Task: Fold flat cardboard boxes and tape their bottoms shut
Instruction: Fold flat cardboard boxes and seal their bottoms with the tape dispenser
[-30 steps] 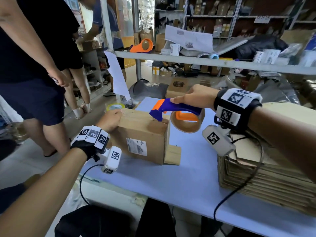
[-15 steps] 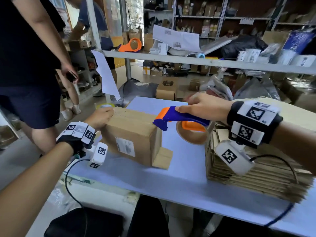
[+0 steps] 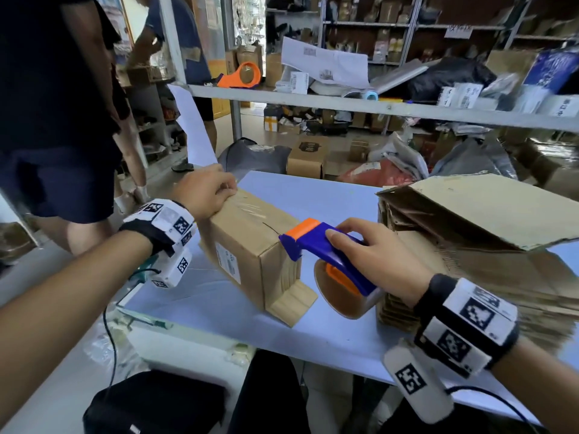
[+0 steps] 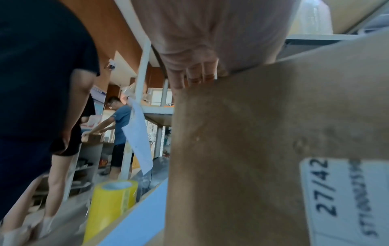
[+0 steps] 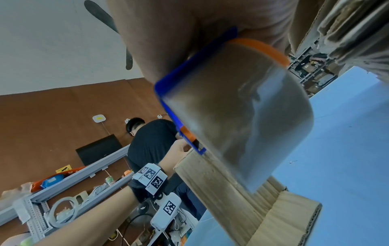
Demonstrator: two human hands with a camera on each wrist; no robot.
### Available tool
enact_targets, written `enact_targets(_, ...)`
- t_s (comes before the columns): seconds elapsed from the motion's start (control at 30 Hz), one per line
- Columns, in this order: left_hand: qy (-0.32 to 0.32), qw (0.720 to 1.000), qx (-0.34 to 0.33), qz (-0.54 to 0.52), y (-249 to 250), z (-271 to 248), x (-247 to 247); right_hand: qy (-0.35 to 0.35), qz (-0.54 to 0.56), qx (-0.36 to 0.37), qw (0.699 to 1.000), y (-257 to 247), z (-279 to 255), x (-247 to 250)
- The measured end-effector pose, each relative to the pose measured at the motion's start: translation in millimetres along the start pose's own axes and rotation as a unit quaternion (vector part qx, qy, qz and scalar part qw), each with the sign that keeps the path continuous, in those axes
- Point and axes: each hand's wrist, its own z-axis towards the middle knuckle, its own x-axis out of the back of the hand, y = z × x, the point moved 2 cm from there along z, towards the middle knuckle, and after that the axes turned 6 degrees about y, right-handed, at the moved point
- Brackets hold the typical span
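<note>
A brown cardboard box (image 3: 250, 245) with a white label stands on the blue table (image 3: 313, 336), one loose flap (image 3: 293, 303) lying at its near end. Clear tape (image 3: 247, 205) shines along its top. My left hand (image 3: 205, 194) holds the far top corner, its fingers (image 4: 189, 74) curled over the edge. My right hand (image 3: 372, 249) grips a blue and orange tape dispenser (image 3: 326, 255). Its front end sits at the box's near top edge, and its tape roll (image 5: 242, 124) hangs beside the end face of the box (image 5: 221, 183).
A tall stack of flat cardboard (image 3: 470, 255) fills the table's right side, close behind my right hand. A yellow tape roll (image 4: 111, 204) stands at the table's left edge. A person in dark clothes (image 3: 47, 104) stands left. A metal shelf rail (image 3: 376, 109) crosses overhead.
My right hand has drawn the dispenser along the box top to its near edge and tipped it downward. The left hand has shifted up onto the far top corner.
</note>
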Motion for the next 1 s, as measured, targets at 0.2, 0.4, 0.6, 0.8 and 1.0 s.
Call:
enact_targets(0.2, -0.132, 0.986, 0.009, 0.105, 36, -22, 14, 0.008, 0.026, -0.001, 1.000, -1, 0, 0)
enact_targets(0.4, -0.151, 0.976, -0.072, -0.139, 77, -58, 9, 0.008, 0.015, 0.011, 1.000, -7, 2, 5)
enact_targets(0.6, -0.162, 0.982, -0.062, -0.080, 81, -50, -4, 0.049, 0.063, 0.003, 0.997, -18, 20, 23)
enact_targets(0.8, -0.153, 0.984, -0.065, -0.070, 77, -33, -16, 0.042, 0.103, -0.024, 0.993, -27, 29, 24)
enact_targets(1.0, -0.154, 0.982, -0.080, -0.075, 70, -33, -20, 0.049, 0.092, -0.036, 0.994, -10, 0, 6)
